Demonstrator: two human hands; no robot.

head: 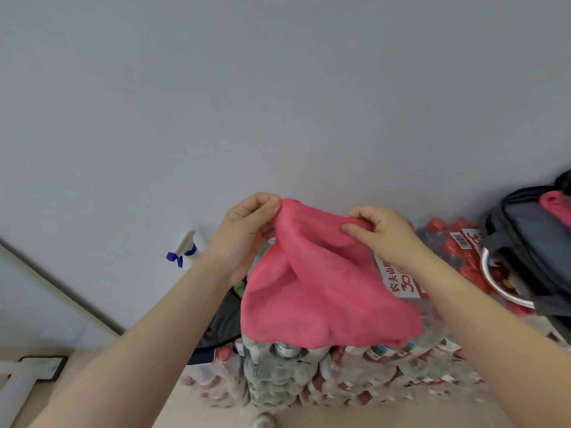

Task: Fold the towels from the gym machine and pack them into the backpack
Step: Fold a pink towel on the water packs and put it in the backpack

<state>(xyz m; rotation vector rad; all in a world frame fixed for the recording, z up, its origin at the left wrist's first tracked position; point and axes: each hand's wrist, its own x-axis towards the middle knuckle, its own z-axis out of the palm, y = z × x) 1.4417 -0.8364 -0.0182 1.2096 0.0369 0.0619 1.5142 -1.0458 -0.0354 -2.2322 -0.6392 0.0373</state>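
Your left hand (247,223) and right hand (378,231) each pinch a top corner of the pink towel (318,288) — fingers curled tight on the cloth, holding it up in front of the grey wall. It hangs over shrink-wrapped packs of bottled water (309,372). The grey backpack (531,242) sits open at far right on those packs — something pink already inside.

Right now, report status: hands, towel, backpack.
Left hand and right hand pinch pink towel by top edge, hanging unfolded. Backpack open at right, pink cloth inside. Nothing blocking.
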